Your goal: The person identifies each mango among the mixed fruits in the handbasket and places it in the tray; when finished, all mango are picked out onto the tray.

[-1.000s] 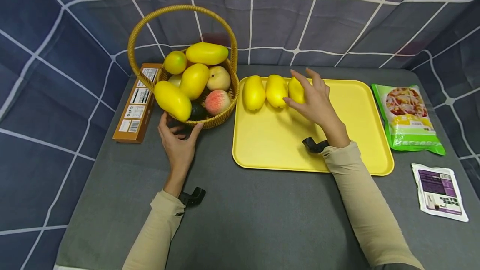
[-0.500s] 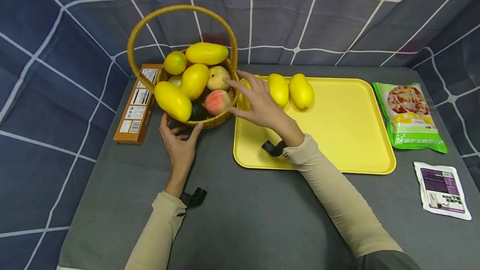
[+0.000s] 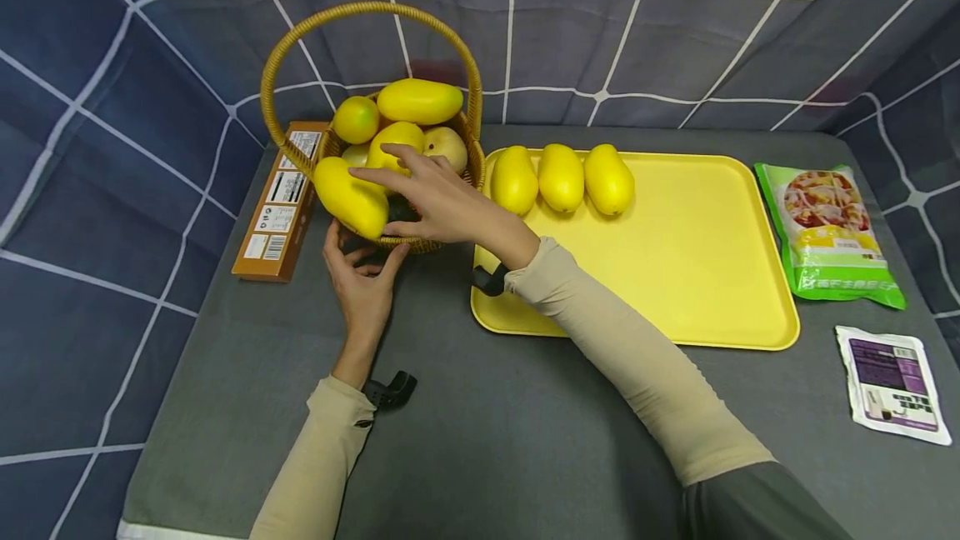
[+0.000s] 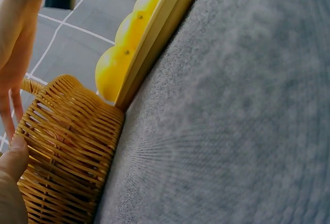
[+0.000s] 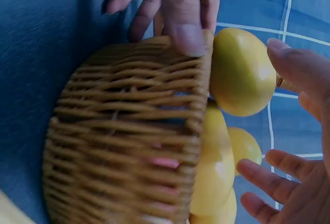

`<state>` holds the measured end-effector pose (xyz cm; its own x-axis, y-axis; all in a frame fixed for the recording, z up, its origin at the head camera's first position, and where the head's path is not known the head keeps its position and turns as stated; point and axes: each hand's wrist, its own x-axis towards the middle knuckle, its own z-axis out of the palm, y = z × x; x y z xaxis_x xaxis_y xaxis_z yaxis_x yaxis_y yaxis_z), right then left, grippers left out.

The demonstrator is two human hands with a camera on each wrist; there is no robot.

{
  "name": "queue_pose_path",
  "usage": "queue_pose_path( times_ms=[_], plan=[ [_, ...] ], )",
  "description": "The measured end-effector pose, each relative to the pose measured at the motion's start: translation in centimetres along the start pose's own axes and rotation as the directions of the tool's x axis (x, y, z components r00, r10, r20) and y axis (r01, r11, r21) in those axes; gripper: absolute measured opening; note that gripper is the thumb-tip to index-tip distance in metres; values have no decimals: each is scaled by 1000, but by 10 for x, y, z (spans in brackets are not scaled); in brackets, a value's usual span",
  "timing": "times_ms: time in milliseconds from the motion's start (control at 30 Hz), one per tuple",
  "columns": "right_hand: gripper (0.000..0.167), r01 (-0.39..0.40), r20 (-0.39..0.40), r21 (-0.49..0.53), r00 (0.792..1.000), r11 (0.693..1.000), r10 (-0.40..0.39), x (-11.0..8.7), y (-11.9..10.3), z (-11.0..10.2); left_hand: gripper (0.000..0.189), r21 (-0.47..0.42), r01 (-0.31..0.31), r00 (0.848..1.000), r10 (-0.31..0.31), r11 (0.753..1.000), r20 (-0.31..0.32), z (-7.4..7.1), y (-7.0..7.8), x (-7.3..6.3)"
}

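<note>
In the head view, my left hand [image 3: 358, 290] holds the near side of the wicker basket [image 4: 72, 147], its thumb on the weave by the rim. My right hand [image 3: 450, 202] reaches over the basket, fingers spread around the front mango [image 3: 348, 198]. A gap shows between right thumb and that mango [image 5: 242, 72] in the right wrist view. Behind lie another mango [image 3: 397, 140], a long yellow mango [image 3: 420, 101], an orange-yellow round fruit [image 3: 356, 119] and a pale round fruit [image 3: 446, 147]. My right hand hides the pink peach; a dark green fruit [image 3: 401, 208] shows partly.
The yellow tray [image 3: 675, 273] right of the basket bears three mangoes [image 3: 561, 178] in a row at its back left. A brown box [image 3: 266, 227] lies left of the basket. A green food bag [image 3: 836, 232] and a white-purple pouch [image 3: 894, 382] lie far right.
My right hand has moved left from the third mango on the tray, across the basket's right rim, to above the basket's front mango. My left hand has stayed at the basket.
</note>
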<state>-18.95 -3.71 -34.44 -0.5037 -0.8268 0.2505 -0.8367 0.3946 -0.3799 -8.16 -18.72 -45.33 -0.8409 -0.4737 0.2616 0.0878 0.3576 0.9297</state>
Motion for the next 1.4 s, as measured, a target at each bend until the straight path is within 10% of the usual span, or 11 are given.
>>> queue_pose_path(
  times_ms=[500,733,933,1400],
  plan=[
    [72,30,92,138,995,990,-43,22,-4,6,84,-33,-10,1000,10,999,20,-4,36,-6],
    [69,35,57,151,997,988,-44,26,-3,12,88,-31,-18,1000,18,999,12,0,1,0],
    [66,16,58,130,998,991,-24,28,-4,15,90,-18,-21,1000,21,1000,6,1,1,1],
    [61,-1,-61,157,998,988,11,1,6,9,88,-27,-28,999,28,999,20,-4,38,-7]
  ],
)
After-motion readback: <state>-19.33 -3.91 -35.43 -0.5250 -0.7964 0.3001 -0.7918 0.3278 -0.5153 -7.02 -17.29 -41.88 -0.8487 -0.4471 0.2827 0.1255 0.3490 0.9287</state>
